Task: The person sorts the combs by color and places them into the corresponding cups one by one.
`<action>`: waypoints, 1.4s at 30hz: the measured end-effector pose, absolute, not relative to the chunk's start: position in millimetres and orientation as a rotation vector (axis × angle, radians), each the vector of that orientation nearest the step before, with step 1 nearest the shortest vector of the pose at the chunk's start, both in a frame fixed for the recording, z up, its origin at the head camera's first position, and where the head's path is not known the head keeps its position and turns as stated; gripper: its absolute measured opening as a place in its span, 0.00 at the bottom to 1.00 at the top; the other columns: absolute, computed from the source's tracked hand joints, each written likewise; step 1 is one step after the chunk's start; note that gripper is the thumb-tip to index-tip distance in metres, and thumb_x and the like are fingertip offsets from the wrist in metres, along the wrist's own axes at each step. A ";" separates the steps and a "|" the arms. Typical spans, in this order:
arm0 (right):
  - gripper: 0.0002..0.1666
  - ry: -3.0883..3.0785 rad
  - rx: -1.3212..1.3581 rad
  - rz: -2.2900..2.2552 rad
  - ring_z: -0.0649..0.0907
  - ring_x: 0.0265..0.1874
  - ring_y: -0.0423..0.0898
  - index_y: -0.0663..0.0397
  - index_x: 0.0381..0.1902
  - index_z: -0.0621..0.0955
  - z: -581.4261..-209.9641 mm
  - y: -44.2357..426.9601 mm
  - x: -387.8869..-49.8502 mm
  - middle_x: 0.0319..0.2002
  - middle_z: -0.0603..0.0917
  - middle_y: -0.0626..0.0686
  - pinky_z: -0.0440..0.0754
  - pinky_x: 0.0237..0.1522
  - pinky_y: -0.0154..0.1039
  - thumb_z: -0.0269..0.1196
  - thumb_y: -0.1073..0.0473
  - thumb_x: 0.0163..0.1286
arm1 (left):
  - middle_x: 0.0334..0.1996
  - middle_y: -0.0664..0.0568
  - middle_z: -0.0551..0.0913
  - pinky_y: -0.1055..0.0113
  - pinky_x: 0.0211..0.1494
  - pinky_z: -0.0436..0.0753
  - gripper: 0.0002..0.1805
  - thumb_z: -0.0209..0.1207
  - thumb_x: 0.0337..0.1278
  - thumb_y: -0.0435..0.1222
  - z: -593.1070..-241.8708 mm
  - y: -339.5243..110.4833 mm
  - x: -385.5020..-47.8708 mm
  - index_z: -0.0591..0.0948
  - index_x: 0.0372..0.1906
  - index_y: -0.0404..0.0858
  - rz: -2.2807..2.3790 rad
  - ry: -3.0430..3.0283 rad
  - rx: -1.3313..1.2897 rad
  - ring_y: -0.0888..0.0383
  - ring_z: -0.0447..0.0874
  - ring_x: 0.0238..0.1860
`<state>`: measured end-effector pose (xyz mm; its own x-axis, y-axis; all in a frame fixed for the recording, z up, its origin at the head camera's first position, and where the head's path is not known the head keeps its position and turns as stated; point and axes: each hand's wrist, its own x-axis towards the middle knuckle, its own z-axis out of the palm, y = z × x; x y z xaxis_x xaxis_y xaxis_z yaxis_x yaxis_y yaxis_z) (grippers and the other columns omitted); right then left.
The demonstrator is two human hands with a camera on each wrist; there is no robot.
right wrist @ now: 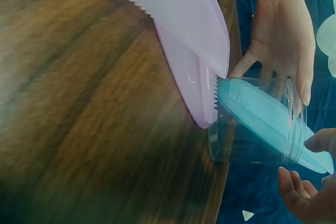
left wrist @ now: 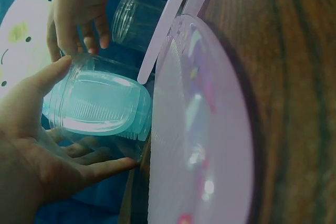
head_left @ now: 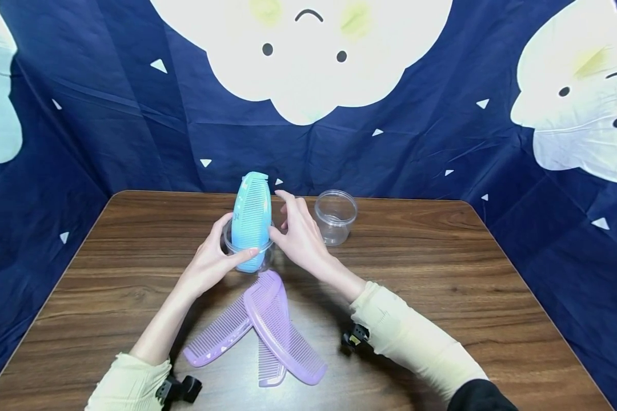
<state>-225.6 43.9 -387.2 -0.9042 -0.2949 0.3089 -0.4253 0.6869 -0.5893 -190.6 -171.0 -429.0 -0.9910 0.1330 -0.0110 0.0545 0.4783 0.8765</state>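
Observation:
Light blue combs (head_left: 252, 217) stand upright, close together, in a clear plastic jar (right wrist: 226, 145), their upper ends above its rim. My left hand (head_left: 211, 264) holds this jar around its side, with the thumb at the rim. On the other side, my right hand (head_left: 302, 234) is beside the combs, its thumb near their edge and the other fingers loosely bent; whether the thumb touches them is unclear. Several purple combs (head_left: 275, 325) lie crossed over one another on the table, just in front of the jar.
A second clear jar (head_left: 335, 220), with nothing visible in it, stands on the wooden table (head_left: 442, 274) to the right of my right hand, near the back edge. Behind the table hangs a dark blue cloth (head_left: 432, 137) with white clouds and small triangles.

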 end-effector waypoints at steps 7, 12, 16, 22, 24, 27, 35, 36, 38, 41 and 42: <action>0.44 -2.729 0.647 0.971 0.83 0.40 0.45 0.41 0.78 0.61 -388.4 53.4 -213.2 0.54 0.77 0.55 0.79 0.34 0.36 0.67 0.57 0.69 | 0.78 0.49 0.63 0.39 0.74 0.66 0.57 0.70 0.55 0.60 -428.3 -170.2 -191.3 0.49 0.82 0.56 1.561 2.634 0.170 0.45 0.65 0.76; 0.44 -2.729 0.688 0.955 0.82 0.39 0.44 0.42 0.78 0.60 -387.1 56.6 -203.5 0.54 0.76 0.55 0.79 0.34 0.35 0.66 0.58 0.69 | 0.78 0.48 0.63 0.38 0.74 0.67 0.57 0.70 0.56 0.60 -426.4 -170.5 -190.5 0.48 0.82 0.57 1.558 2.624 0.167 0.44 0.65 0.76; 0.44 -2.732 0.705 0.936 0.82 0.38 0.41 0.42 0.78 0.60 -386.9 59.0 -198.1 0.53 0.76 0.53 0.79 0.32 0.33 0.67 0.58 0.69 | 0.79 0.48 0.63 0.36 0.73 0.67 0.58 0.70 0.55 0.61 -425.2 -171.3 -189.4 0.47 0.83 0.58 1.548 2.623 0.159 0.43 0.65 0.76; 0.45 -2.741 0.720 0.927 0.81 0.37 0.40 0.43 0.78 0.59 -389.7 63.8 -194.5 0.53 0.75 0.52 0.79 0.33 0.32 0.67 0.58 0.69 | 0.79 0.48 0.63 0.37 0.72 0.68 0.58 0.69 0.55 0.62 -425.1 -171.6 -188.8 0.47 0.82 0.59 1.542 2.625 0.157 0.43 0.66 0.76; 0.45 -2.747 0.723 0.931 0.82 0.38 0.41 0.42 0.78 0.59 -390.9 65.7 -193.5 0.53 0.75 0.52 0.79 0.34 0.33 0.67 0.58 0.70 | 0.79 0.48 0.63 0.37 0.73 0.67 0.58 0.69 0.55 0.61 -425.3 -171.5 -188.9 0.47 0.82 0.58 1.544 2.627 0.158 0.43 0.66 0.76; 0.44 -2.752 0.722 0.937 0.83 0.39 0.45 0.42 0.78 0.59 -392.7 68.6 -191.7 0.53 0.75 0.52 0.79 0.35 0.34 0.67 0.58 0.70 | 0.79 0.48 0.63 0.37 0.73 0.67 0.57 0.70 0.55 0.61 -425.7 -171.1 -189.4 0.47 0.82 0.58 1.541 2.632 0.159 0.44 0.65 0.76; 0.44 -2.768 0.712 0.927 0.84 0.37 0.47 0.41 0.78 0.60 -396.3 74.9 -186.4 0.52 0.75 0.51 0.78 0.33 0.35 0.67 0.58 0.70 | 0.78 0.48 0.63 0.37 0.73 0.67 0.57 0.70 0.55 0.61 -425.6 -170.0 -190.9 0.48 0.82 0.57 1.534 2.638 0.156 0.44 0.65 0.76; 0.44 -2.772 0.714 0.925 0.83 0.37 0.47 0.40 0.78 0.60 -396.7 75.5 -185.6 0.52 0.75 0.51 0.78 0.33 0.34 0.67 0.58 0.70 | 0.79 0.48 0.63 0.37 0.73 0.66 0.57 0.70 0.55 0.61 -425.4 -170.1 -190.9 0.48 0.82 0.57 1.534 2.638 0.155 0.44 0.65 0.76; 0.44 -2.784 0.721 0.919 0.83 0.37 0.48 0.40 0.78 0.60 -397.4 76.4 -183.5 0.51 0.74 0.50 0.77 0.33 0.34 0.67 0.58 0.70 | 0.79 0.48 0.62 0.36 0.74 0.66 0.58 0.70 0.55 0.61 -424.8 -170.3 -190.6 0.47 0.83 0.57 1.533 2.637 0.154 0.43 0.64 0.77; 0.44 -2.817 0.738 0.903 0.82 0.37 0.46 0.40 0.77 0.60 -398.5 77.7 -179.2 0.51 0.75 0.50 0.77 0.31 0.34 0.68 0.57 0.69 | 0.80 0.47 0.61 0.35 0.74 0.65 0.58 0.69 0.56 0.61 -424.2 -171.2 -189.8 0.47 0.83 0.57 1.530 2.634 0.148 0.42 0.62 0.77; 0.44 -2.832 0.747 0.890 0.82 0.36 0.45 0.40 0.77 0.60 -399.0 78.1 -177.5 0.50 0.75 0.50 0.77 0.31 0.34 0.68 0.56 0.69 | 0.80 0.47 0.61 0.35 0.74 0.65 0.58 0.69 0.56 0.61 -424.2 -171.5 -189.6 0.46 0.83 0.57 1.531 2.631 0.146 0.42 0.62 0.77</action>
